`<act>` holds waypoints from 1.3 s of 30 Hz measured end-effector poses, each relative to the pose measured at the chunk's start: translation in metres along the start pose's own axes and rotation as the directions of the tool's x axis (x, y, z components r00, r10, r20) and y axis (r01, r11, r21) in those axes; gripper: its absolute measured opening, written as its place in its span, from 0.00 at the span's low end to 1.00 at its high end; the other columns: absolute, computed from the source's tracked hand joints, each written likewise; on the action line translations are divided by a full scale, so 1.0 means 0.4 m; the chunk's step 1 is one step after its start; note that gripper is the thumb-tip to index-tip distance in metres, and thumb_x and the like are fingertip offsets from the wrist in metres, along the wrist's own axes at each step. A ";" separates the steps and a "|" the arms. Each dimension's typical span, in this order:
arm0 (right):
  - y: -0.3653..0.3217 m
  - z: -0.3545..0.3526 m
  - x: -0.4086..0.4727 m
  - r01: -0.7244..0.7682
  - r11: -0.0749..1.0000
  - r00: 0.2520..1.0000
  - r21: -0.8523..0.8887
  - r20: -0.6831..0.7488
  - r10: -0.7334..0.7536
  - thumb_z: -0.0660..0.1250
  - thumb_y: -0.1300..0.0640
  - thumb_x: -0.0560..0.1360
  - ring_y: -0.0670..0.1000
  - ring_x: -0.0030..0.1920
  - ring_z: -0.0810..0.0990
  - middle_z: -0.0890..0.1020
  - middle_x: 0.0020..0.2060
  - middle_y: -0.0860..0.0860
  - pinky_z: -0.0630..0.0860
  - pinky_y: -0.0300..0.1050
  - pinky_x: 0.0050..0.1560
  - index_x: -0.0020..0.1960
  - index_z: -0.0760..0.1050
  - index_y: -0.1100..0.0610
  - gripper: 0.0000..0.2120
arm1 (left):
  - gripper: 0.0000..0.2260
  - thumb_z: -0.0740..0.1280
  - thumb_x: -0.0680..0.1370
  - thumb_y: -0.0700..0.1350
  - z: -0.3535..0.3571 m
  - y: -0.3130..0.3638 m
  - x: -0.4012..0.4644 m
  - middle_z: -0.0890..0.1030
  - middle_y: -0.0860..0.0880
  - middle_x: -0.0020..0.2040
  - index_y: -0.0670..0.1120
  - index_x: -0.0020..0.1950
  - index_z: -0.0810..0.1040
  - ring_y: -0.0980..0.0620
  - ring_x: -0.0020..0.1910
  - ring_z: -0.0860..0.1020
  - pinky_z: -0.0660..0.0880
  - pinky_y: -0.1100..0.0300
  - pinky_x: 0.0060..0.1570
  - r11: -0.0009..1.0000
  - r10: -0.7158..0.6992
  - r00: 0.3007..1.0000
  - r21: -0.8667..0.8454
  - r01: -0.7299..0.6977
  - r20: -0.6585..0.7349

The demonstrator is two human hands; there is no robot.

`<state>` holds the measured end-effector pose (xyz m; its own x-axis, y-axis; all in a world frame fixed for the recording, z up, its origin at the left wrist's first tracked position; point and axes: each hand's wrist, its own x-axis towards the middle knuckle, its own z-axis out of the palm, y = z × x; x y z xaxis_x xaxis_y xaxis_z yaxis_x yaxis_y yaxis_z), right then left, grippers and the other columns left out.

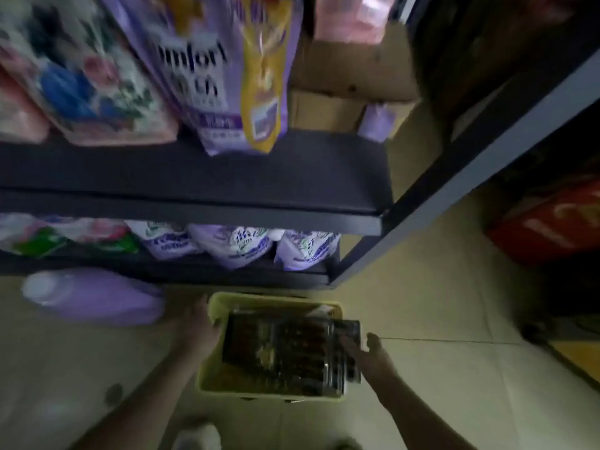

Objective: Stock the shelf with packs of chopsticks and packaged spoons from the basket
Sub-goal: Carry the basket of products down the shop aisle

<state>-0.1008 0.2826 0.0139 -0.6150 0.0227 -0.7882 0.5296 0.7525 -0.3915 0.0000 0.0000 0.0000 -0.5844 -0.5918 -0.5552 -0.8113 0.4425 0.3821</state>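
Observation:
A yellow basket stands on the tiled floor below the shelf, filled with dark clear-wrapped packs that look like chopsticks or spoons; blur hides which. My left hand grips the basket's left rim near its far corner. My right hand reaches over the right rim with fingers spread, touching the packs at that side. The dark shelf board above the basket has bare room along its front.
Purple and floral refill bags and a cardboard box fill the upper shelf. More purple pouches sit on the lower shelf. A purple bottle lies at the left. A red box sits at right behind the shelf post.

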 end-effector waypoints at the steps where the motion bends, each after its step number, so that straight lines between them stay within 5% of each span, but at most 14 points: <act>1: 0.009 0.028 0.033 0.045 0.995 0.999 0.085 0.003 -0.046 0.72 0.43 0.68 0.58 0.56 0.78 0.78 0.59 0.60 0.74 0.46 0.53 0.62 0.70 0.62 0.31 | 0.29 0.67 0.74 0.42 0.029 -0.011 0.020 0.67 0.34 0.68 0.34 0.70 0.59 0.36 0.66 0.67 0.64 0.50 0.63 0.999 -0.052 0.999 0.010 0.052 -0.012; 4: 0.024 0.068 0.109 0.094 0.970 0.996 0.223 -0.011 -0.094 0.77 0.52 0.65 0.56 0.43 0.84 0.85 0.44 0.59 0.79 0.46 0.40 0.51 0.77 0.60 0.20 | 0.27 0.69 0.72 0.40 0.096 -0.053 0.066 0.69 0.38 0.65 0.36 0.68 0.62 0.37 0.64 0.69 0.67 0.50 0.59 0.961 -0.194 0.977 -0.181 0.208 0.092; 7: 0.034 0.073 0.129 0.069 0.954 0.997 0.291 0.018 -0.078 0.74 0.54 0.68 0.58 0.43 0.84 0.85 0.41 0.58 0.80 0.48 0.42 0.49 0.79 0.59 0.13 | 0.21 0.69 0.72 0.39 0.128 -0.091 0.093 0.75 0.37 0.61 0.37 0.63 0.69 0.39 0.59 0.74 0.69 0.52 0.52 0.942 -0.192 0.968 -0.247 0.228 0.160; 12: 0.006 0.035 0.060 -0.022 0.949 0.994 0.316 0.108 -0.013 0.74 0.59 0.68 0.58 0.40 0.82 0.84 0.40 0.60 0.79 0.47 0.41 0.48 0.80 0.63 0.11 | 0.18 0.68 0.71 0.32 0.048 -0.070 0.036 0.76 0.33 0.56 0.33 0.59 0.69 0.41 0.51 0.75 0.63 0.60 0.43 0.940 -0.159 0.984 -0.294 0.176 0.079; 21: -0.218 -0.157 -0.370 0.136 0.967 0.981 0.216 0.108 -0.162 0.72 0.62 0.70 0.54 0.37 0.81 0.84 0.37 0.55 0.76 0.42 0.37 0.46 0.80 0.61 0.05 | 0.08 0.66 0.73 0.36 -0.315 -0.015 -0.363 0.75 0.43 0.40 0.42 0.47 0.69 0.42 0.43 0.76 0.63 0.57 0.39 0.901 -0.245 0.961 -0.398 0.176 -0.131; 23: -0.286 -0.200 -0.490 0.194 0.968 0.968 0.160 0.126 -0.215 0.73 0.60 0.70 0.52 0.34 0.79 0.83 0.33 0.52 0.73 0.40 0.32 0.43 0.80 0.60 0.04 | 0.07 0.67 0.72 0.36 -0.424 -0.009 -0.484 0.74 0.43 0.38 0.40 0.47 0.70 0.42 0.40 0.76 0.65 0.56 0.38 0.892 -0.266 0.950 -0.415 0.179 -0.163; 27: -0.428 -0.242 -0.728 0.354 0.935 0.917 -0.021 0.204 -0.342 0.75 0.51 0.67 0.56 0.39 0.81 0.84 0.34 0.53 0.72 0.46 0.39 0.40 0.81 0.57 0.09 | 0.06 0.65 0.75 0.37 -0.646 -0.026 -0.750 0.70 0.48 0.31 0.42 0.45 0.67 0.47 0.31 0.70 0.62 0.54 0.29 0.896 -0.282 0.926 -0.415 0.160 -0.251; 30: -0.541 -0.205 -0.895 0.445 0.891 0.873 -0.088 0.265 -0.410 0.75 0.44 0.64 0.55 0.40 0.81 0.83 0.35 0.53 0.73 0.50 0.41 0.40 0.80 0.55 0.14 | 0.04 0.62 0.76 0.39 -0.785 -0.074 -0.915 0.72 0.50 0.32 0.44 0.47 0.66 0.49 0.31 0.72 0.67 0.58 0.30 0.867 -0.336 0.889 -0.470 0.163 -0.310; 34: -0.679 -0.066 -1.099 0.554 0.823 0.802 -0.124 0.343 -0.489 0.75 0.46 0.65 0.52 0.36 0.76 0.74 0.24 0.44 0.69 0.49 0.42 0.29 0.72 0.47 0.13 | 0.05 0.62 0.76 0.42 -0.932 -0.218 -1.044 0.77 0.42 0.35 0.44 0.46 0.66 0.42 0.34 0.76 0.72 0.50 0.34 0.828 -0.455 0.803 -0.516 0.222 -0.385; 39: -0.850 0.212 -1.305 0.619 0.773 0.732 -0.135 0.454 -0.507 0.75 0.43 0.63 0.57 0.46 0.82 0.82 0.35 0.52 0.77 0.59 0.52 0.41 0.80 0.55 0.16 | 0.05 0.61 0.76 0.39 -1.129 -0.469 -1.105 0.75 0.40 0.38 0.41 0.47 0.66 0.42 0.36 0.75 0.69 0.52 0.34 0.779 -0.528 0.730 -0.590 0.212 -0.434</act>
<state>0.0898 -0.0409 0.5183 -0.4536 -0.6641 -0.5944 -0.0500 0.6848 -0.7270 0.4018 -0.1257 0.5072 -0.0070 -0.9581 -0.2862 -0.7675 -0.1784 0.6157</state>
